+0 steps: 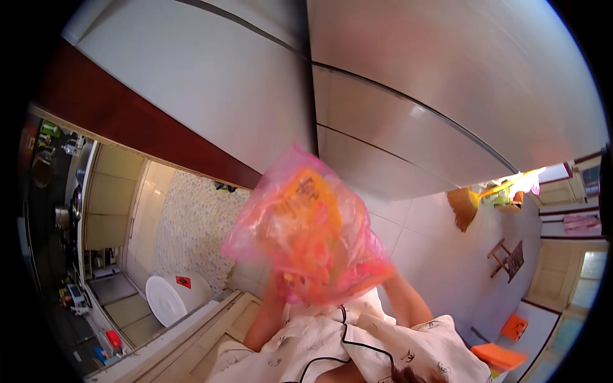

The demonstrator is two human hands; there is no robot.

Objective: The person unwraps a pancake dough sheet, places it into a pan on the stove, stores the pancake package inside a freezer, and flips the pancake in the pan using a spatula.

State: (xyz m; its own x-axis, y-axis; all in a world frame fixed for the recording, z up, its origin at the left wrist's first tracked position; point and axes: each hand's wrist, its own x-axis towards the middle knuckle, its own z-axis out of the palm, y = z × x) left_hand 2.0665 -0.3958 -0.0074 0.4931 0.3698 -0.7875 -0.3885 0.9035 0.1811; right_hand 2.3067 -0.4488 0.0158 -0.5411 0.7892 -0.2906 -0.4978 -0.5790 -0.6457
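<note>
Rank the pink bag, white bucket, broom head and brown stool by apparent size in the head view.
1. Pink bag, helped by being nearest the camera
2. White bucket
3. Broom head and brown stool: too alike to rank

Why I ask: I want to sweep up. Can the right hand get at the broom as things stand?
Probably not: the right arm runs to the pink bag, which obscures its grip, and the broom looks too far off, though the floor toward it seems open.
</note>
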